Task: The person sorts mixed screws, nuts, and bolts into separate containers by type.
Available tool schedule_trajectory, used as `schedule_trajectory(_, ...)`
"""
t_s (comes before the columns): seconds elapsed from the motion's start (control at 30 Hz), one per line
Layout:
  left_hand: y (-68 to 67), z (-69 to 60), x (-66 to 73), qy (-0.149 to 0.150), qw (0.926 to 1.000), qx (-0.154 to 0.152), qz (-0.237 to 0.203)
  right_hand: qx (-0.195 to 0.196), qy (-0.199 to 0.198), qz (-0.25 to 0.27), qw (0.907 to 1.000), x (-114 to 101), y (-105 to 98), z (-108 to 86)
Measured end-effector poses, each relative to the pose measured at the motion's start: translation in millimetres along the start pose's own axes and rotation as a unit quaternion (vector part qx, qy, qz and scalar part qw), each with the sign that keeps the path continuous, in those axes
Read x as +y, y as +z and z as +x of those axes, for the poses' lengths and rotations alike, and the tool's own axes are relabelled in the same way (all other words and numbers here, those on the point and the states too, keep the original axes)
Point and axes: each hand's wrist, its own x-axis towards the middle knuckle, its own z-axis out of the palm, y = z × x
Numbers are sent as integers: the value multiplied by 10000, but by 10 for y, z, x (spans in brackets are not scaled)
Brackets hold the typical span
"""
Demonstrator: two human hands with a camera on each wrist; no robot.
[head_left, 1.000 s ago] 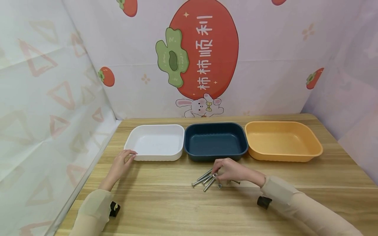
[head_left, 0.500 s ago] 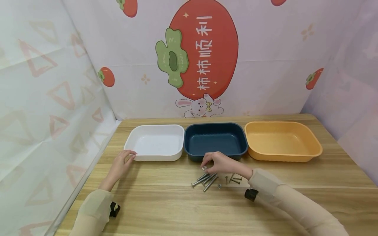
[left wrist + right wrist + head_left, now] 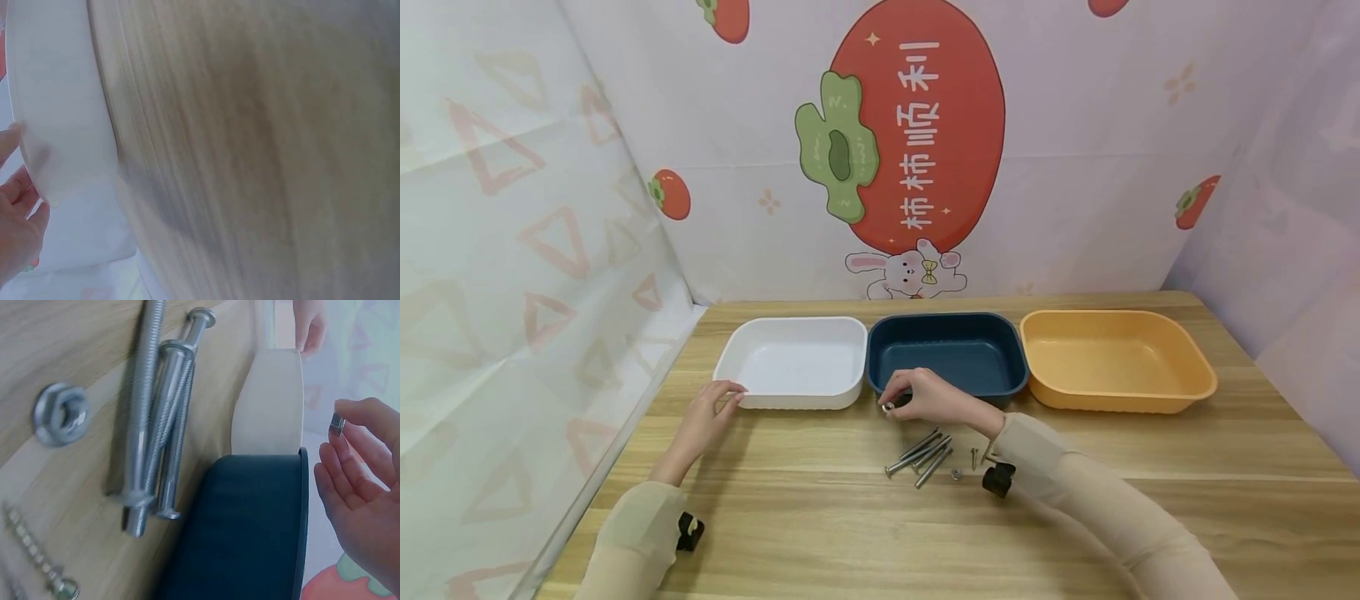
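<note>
My right hand (image 3: 934, 395) pinches a small metal nut (image 3: 337, 424) between thumb and fingers. It hovers by the front left corner of the dark blue tray (image 3: 951, 314). At the front left corner of the white tray (image 3: 801, 401), my left hand (image 3: 706, 423) holds the rim with fingers and thumb. Below the right hand, several long bolts (image 3: 142, 425) lie in a loose pile on the table. A second nut (image 3: 61, 414) lies beside them. Short screws (image 3: 40, 559) lie near that nut, partly hidden in the head view by the right sleeve.
A yellow tray (image 3: 1120, 402) stands right of the dark blue one; the three trays form a row along the back of the wooden table (image 3: 820, 525). Behind them hangs a printed cloth backdrop (image 3: 1067, 225), with more cloth at both sides.
My right hand has risen from the pile and moved left with the nut, toward the dark blue tray's left corner. The short screws came into sight, then were partly covered. My left hand stays put.
</note>
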Motion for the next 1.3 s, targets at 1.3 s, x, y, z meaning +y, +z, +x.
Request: schedule_trajectory(1.3, -27, 6, 27, -70, 9997, -210, 38, 1511, 754, 457, 9846, 11, 383, 664)
